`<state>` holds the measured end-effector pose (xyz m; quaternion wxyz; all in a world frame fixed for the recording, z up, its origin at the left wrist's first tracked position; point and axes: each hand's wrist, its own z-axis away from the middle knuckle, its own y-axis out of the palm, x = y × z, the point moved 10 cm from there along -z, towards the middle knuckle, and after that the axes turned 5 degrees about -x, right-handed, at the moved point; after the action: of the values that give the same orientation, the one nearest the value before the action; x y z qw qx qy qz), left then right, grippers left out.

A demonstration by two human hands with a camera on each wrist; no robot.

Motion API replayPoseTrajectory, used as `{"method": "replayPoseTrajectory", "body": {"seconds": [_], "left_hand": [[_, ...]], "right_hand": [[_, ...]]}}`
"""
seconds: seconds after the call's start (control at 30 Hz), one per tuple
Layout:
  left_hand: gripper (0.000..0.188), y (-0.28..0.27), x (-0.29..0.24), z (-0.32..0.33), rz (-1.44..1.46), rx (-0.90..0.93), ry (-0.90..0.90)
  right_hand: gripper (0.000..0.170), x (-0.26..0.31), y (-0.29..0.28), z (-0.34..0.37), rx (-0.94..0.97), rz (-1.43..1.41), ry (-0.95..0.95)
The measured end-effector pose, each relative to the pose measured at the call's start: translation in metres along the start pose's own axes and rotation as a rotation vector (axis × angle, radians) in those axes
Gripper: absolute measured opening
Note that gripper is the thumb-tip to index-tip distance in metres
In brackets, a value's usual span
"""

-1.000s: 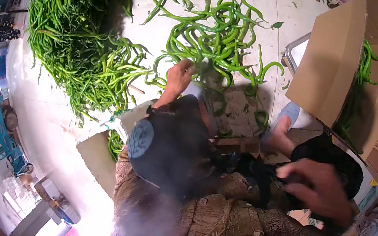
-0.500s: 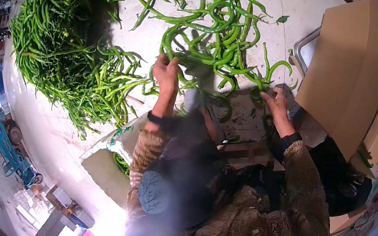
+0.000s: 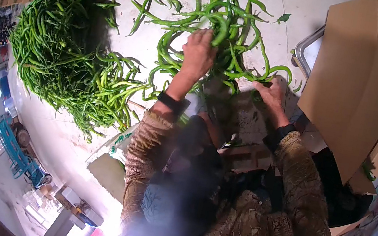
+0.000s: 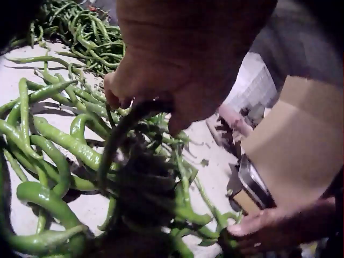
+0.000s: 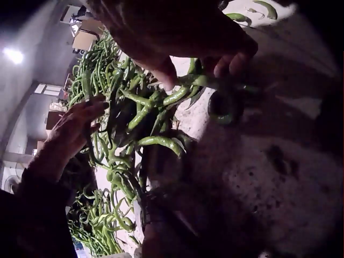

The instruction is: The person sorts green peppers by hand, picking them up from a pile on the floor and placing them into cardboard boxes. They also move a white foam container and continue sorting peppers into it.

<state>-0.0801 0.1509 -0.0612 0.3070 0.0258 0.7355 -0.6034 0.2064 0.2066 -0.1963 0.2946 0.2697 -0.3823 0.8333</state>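
Observation:
Long green chili peppers [image 3: 219, 10] lie in a loose, tangled spread on the pale floor ahead of me. My left hand [image 3: 198, 54] is over the middle of this spread, gripping a curved chili pepper [image 4: 115, 137] that hangs from the fingers in the left wrist view. At the spread's near right edge, my right hand [image 3: 272, 96] pinches another chili pepper [image 5: 201, 81] between thumb and fingers. That pepper is partly in shadow in the right wrist view. More peppers lie directly under and beside both hands.
A large heap of green chili peppers [image 3: 47, 39] fills the left side. To the right stands an open cardboard box [image 3: 348, 79], with a metal-rimmed tray [image 3: 303, 49] beside it. A pale sack [image 3: 113, 168] lies near my left elbow.
My right hand came from my lap to the peppers at the near right edge. The left hand moved forward and right, and now holds a curved pepper.

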Motion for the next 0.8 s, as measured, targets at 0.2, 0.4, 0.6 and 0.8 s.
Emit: {"method": "replayPoseTrajectory", "body": {"seconds": [0.2,0.4,0.6,0.8], "left_hand": [[0.106,0.018,-0.019,0.0,-0.199,0.146,0.024],[0.091,0.034,0.0,0.001,-0.188,0.298,-0.113],[0.087,0.03,0.003,0.013,-0.155,0.179,-0.138],[0.064,-0.016,0.013,0.019,0.411,0.154,-0.448]], "right_hand": [[0.059,0.061,-0.001,0.025,-0.042,0.453,-0.214],[0.055,0.028,0.019,-0.002,0.167,0.048,-0.021],[0.033,0.032,0.027,0.007,0.337,-0.309,0.181],[0.034,0.064,0.017,0.025,0.33,-0.335,0.202]]}}
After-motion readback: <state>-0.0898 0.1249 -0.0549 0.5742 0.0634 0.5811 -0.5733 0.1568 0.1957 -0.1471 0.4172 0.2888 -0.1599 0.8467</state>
